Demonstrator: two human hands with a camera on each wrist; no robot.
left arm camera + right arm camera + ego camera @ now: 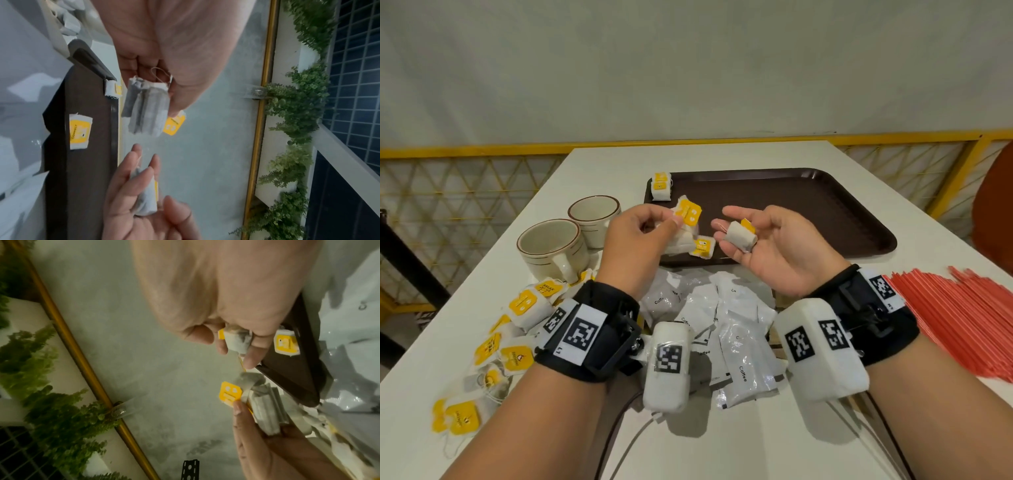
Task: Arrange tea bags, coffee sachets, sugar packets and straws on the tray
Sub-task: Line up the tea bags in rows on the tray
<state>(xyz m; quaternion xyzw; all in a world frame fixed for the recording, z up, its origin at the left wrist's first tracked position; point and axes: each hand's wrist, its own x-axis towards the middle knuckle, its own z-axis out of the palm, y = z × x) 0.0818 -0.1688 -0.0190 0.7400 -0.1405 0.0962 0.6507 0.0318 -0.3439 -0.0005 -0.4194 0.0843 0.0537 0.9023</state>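
Holding tea bags [686, 219] above tray [808, 205]

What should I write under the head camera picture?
Both hands hold tea bags: left hand, right hand, above the brown tray.

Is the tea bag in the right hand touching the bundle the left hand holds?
Apart. The left wrist view shows bare wall between the tea bag in the right hand and the bundle the left hand pinches.

Yellow-tagged white tea bags [687, 219], a dark brown tray [825, 205], white coffee sachets [743, 359], red straws [962, 308].
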